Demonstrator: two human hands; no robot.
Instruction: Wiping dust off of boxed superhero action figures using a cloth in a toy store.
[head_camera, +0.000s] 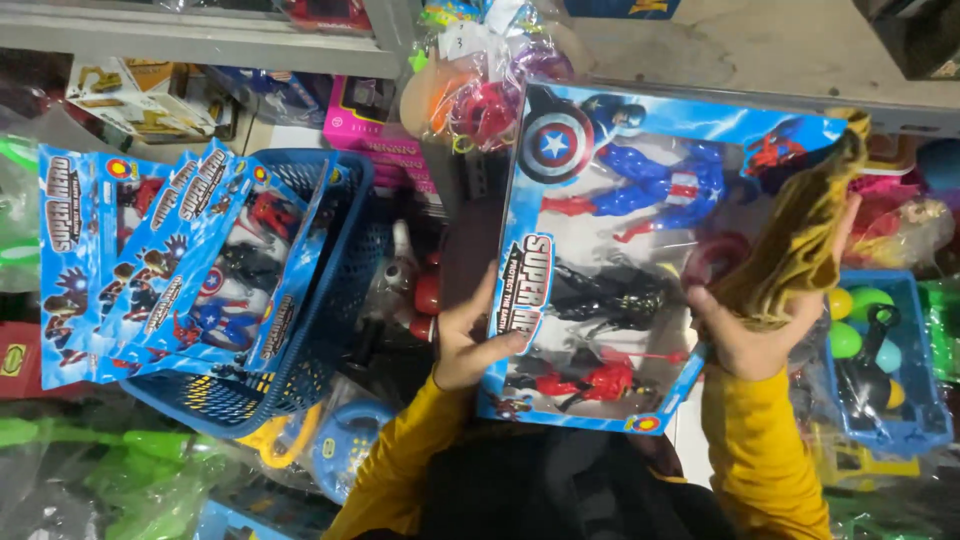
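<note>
I hold a large blue toy box (620, 260) with a clear window over three action figures, tilted in front of me. My left hand (465, 340) grips its left edge, thumb on the front. My right hand (745, 335) is at the box's right edge and is closed on a bunched yellow cloth (800, 240) that rests against the box's window. Both sleeves are yellow.
A blue plastic basket (335, 300) at the left holds several more of the same blue toy boxes (160, 270). Shelves above carry packed toys and a pink box (365, 115). A smaller blue bin (900, 420) with coloured toys sits at the right. Bagged green toys (120, 470) lie lower left.
</note>
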